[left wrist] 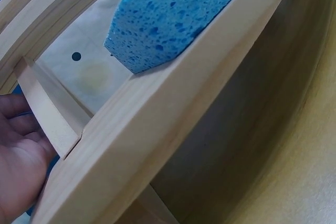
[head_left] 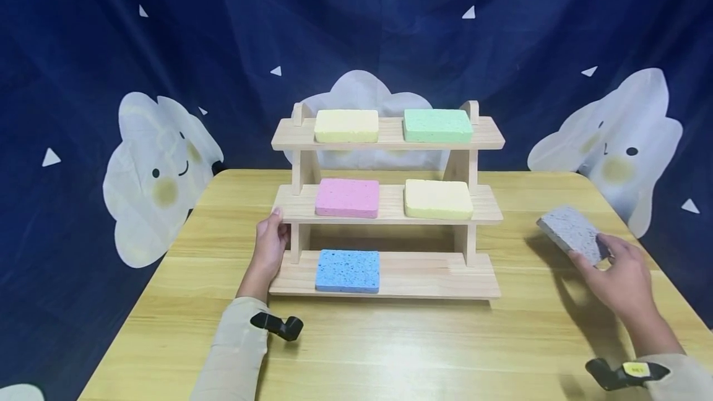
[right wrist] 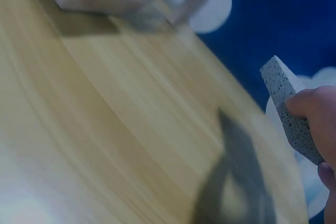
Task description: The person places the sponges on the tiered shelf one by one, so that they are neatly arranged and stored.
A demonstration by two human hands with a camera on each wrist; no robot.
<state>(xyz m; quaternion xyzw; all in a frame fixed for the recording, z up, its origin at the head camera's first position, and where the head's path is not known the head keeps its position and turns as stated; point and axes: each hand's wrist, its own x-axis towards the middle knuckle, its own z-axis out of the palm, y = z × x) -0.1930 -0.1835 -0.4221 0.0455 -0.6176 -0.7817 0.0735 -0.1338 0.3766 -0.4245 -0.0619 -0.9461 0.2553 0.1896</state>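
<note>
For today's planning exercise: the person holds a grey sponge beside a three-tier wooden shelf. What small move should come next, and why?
Probably carry the grey rectangular sponge, gripped in the right hand, leftward toward the bare right half of the bottom board of the three-tier wooden shelf. Each other spot holds a sponge, including the blue sponge on that board's left, and the left hand touches the shelf's side.

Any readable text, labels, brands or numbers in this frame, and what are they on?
None: no words, numbers or brand marks can be read in any view.
The sponges, including the grey sponge in the right hand, carry no print.
The wooden rack, touched by the left hand, is unmarked.
The yellow tag on the right wrist mount is too small to read.
The backdrop shows only cloud faces and triangles.
</note>
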